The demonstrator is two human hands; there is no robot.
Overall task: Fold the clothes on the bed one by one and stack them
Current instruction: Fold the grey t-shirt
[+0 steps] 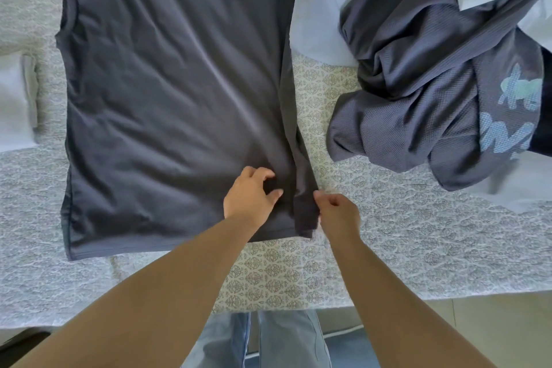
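The bed (418, 248) fills the frame, covered in a grey-white patterned spread. On it, taking up the upper left and centre, a dark grey shirt (167, 92) lies spread flat with its hem toward the lower edge of the frame. Its right side is turned in as a narrow strip running down to the hem. At the upper right sits a crumpled pile of clothes (424, 84), a dark blue-grey garment with a pale print lying over light blue ones, apart from the shirt. Near the lower centre, the left hand (251, 191) rests on the shirt just above the hem, fingers loosely curled on the cloth. Just beside it, the right hand (337, 212) pinches the strip's edge at the hem corner.
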